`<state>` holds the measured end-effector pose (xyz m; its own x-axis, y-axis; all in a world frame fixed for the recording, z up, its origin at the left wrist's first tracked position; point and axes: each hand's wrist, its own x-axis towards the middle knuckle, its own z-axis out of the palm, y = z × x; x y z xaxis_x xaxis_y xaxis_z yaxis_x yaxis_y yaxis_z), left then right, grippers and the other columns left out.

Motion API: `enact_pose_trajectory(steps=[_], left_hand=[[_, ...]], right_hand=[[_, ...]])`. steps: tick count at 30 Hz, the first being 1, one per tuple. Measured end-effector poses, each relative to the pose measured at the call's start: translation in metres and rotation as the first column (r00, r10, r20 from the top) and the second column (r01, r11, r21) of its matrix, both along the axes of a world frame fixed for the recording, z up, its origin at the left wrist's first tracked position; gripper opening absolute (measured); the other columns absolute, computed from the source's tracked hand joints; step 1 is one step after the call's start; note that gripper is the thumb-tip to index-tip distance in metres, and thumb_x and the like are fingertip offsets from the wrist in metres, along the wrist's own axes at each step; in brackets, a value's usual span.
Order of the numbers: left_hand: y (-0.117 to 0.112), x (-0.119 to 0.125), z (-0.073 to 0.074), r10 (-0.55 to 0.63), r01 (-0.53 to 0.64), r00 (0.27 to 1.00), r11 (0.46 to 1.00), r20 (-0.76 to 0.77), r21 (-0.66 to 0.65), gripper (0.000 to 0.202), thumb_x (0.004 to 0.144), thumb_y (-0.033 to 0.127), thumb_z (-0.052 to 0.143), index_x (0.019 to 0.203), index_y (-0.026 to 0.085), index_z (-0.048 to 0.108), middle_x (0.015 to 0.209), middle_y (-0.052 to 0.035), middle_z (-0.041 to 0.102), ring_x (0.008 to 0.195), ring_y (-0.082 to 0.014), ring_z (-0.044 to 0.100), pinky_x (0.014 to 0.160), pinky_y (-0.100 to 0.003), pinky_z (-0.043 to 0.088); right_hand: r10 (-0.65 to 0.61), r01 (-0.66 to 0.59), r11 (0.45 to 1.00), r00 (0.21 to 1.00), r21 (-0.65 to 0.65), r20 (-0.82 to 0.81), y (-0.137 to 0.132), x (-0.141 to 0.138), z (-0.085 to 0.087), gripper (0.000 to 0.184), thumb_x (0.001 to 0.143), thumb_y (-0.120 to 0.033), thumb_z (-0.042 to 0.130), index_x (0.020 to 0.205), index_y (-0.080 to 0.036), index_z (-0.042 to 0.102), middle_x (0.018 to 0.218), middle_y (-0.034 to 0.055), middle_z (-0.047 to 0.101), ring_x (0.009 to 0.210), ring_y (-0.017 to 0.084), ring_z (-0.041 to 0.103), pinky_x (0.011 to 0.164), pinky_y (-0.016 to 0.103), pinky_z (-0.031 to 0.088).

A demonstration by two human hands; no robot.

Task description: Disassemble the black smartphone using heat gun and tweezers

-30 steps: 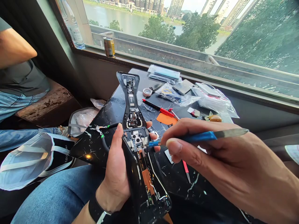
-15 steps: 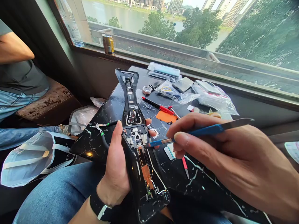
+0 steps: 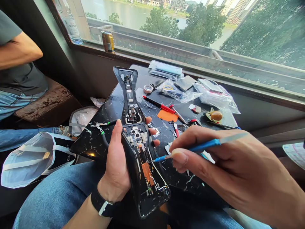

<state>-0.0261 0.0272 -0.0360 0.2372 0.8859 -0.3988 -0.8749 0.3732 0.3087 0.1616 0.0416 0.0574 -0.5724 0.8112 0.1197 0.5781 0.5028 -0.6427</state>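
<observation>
My left hand (image 3: 117, 167) is wrapped around an opened phone (image 3: 147, 173), thumb on the near edge and fingertips showing past the far edge. Circuit parts, a copper-coloured strip and a white cable lie bare inside it. Beyond its top end extends the back cover (image 3: 130, 97), inner side up, with camera openings. Between thumb and fingers, my right hand (image 3: 226, 168) pinches a slim blue pry tool (image 3: 206, 145) with a metal blade at its rear end. The tool's blue tip is over the phone's right side, near the copper-coloured strip; whether it touches is unclear.
On the black marbled table (image 3: 111, 105) lie cutting pliers (image 3: 103, 130), a tape roll (image 3: 148, 88), a red-capped marker (image 3: 159, 104), an orange card (image 3: 167, 115) and plastic bags (image 3: 177, 90). A can (image 3: 108, 41) stands on the sill. Another person sits at left; a bag (image 3: 30, 162) is beside my knee.
The pry tool's tip has moved down along the phone, from beside the camera area to near the copper-coloured strip. My left hand still holds the phone, which has shifted slightly left in view.
</observation>
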Motion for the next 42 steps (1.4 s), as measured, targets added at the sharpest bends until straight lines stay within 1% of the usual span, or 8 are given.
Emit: enact_pose_trajectory(steps=[4,14,20,25,31,36,39,42], left_hand=[[-0.001,0.001,-0.002,-0.005,0.005,1.000,1.000,-0.015,-0.001,0.068,0.099,0.071,0.047,0.133,0.017,0.071,0.099,-0.0120,0.077,0.081,-0.0258,0.075,0.073,-0.040,0.066],[0.000,-0.001,-0.007,-0.010,0.009,1.000,1.000,0.016,0.029,0.062,0.098,0.071,0.052,0.130,0.021,0.072,0.101,-0.0095,0.075,0.082,-0.0253,0.074,0.074,-0.041,0.066],[0.000,0.000,-0.005,-0.013,0.014,0.999,1.000,-0.033,0.014,0.068,0.098,0.073,0.049,0.135,0.020,0.070,0.103,-0.0114,0.076,0.081,-0.0271,0.075,0.077,-0.046,0.067],[0.000,0.000,-0.004,-0.010,0.011,0.999,1.000,-0.044,0.023,0.071,0.098,0.072,0.047,0.139,0.017,0.067,0.103,-0.0129,0.077,0.089,-0.0316,0.077,0.082,-0.049,0.066],[0.000,0.000,-0.004,0.008,-0.006,0.997,1.000,-0.074,0.027,0.069,0.099,0.071,0.046,0.136,0.017,0.069,0.102,-0.0124,0.078,0.084,-0.0296,0.077,0.079,-0.047,0.067],[0.001,0.002,-0.003,0.019,-0.020,0.994,1.000,-0.110,-0.001,0.070,0.099,0.072,0.045,0.137,0.017,0.069,0.099,-0.0129,0.079,0.094,-0.0340,0.078,0.082,-0.049,0.067],[0.001,0.003,-0.001,0.022,-0.022,0.990,1.000,-0.138,0.003,0.069,0.100,0.070,0.044,0.138,0.017,0.068,0.098,-0.0129,0.080,0.094,-0.0340,0.079,0.082,-0.049,0.067],[0.001,0.003,0.000,0.028,-0.028,0.990,1.000,-0.139,0.002,0.069,0.100,0.069,0.045,0.139,0.016,0.067,0.100,-0.0138,0.080,0.095,-0.0343,0.079,0.081,-0.048,0.067]], right_hand=[[0.009,-0.010,1.000,0.999,-0.026,-0.036,0.000,-0.001,-0.003,0.019,0.106,-0.034,0.062,0.091,-0.024,0.071,0.061,-0.0069,0.067,0.045,0.009,0.055,0.044,0.024,0.038],[0.040,-0.041,0.999,0.998,-0.016,-0.049,0.001,-0.005,-0.005,0.016,0.105,-0.030,0.063,0.092,-0.023,0.070,0.068,-0.0078,0.069,0.054,0.007,0.059,0.053,0.022,0.042],[0.037,-0.037,0.999,0.999,0.005,-0.021,0.000,-0.005,-0.003,0.020,0.105,-0.031,0.064,0.088,-0.023,0.071,0.066,-0.0059,0.069,0.053,0.009,0.059,0.051,0.024,0.042],[0.049,-0.049,0.998,0.999,0.027,-0.014,0.000,-0.004,-0.002,0.020,0.105,-0.031,0.065,0.088,-0.024,0.072,0.066,-0.0061,0.069,0.053,0.010,0.060,0.052,0.025,0.042],[0.071,-0.070,0.997,0.997,0.042,-0.021,-0.003,-0.007,-0.004,0.019,0.105,-0.031,0.064,0.089,-0.023,0.070,0.069,-0.0059,0.070,0.057,0.009,0.062,0.057,0.023,0.045],[0.097,-0.103,0.983,0.994,0.149,0.050,-0.007,-0.012,-0.002,0.016,0.103,-0.024,0.061,0.088,-0.022,0.066,0.068,-0.0047,0.068,0.055,0.011,0.060,0.055,0.027,0.041],[0.100,-0.111,0.986,0.991,0.123,0.089,-0.009,-0.013,0.002,0.015,0.100,-0.019,0.058,0.088,-0.022,0.067,0.069,-0.0039,0.069,0.054,0.012,0.060,0.054,0.028,0.042],[0.120,-0.132,0.989,0.982,0.074,0.144,-0.008,-0.012,0.007,0.016,0.103,-0.023,0.056,0.094,-0.022,0.069,0.072,-0.0016,0.072,0.055,0.014,0.063,0.051,0.030,0.043]])
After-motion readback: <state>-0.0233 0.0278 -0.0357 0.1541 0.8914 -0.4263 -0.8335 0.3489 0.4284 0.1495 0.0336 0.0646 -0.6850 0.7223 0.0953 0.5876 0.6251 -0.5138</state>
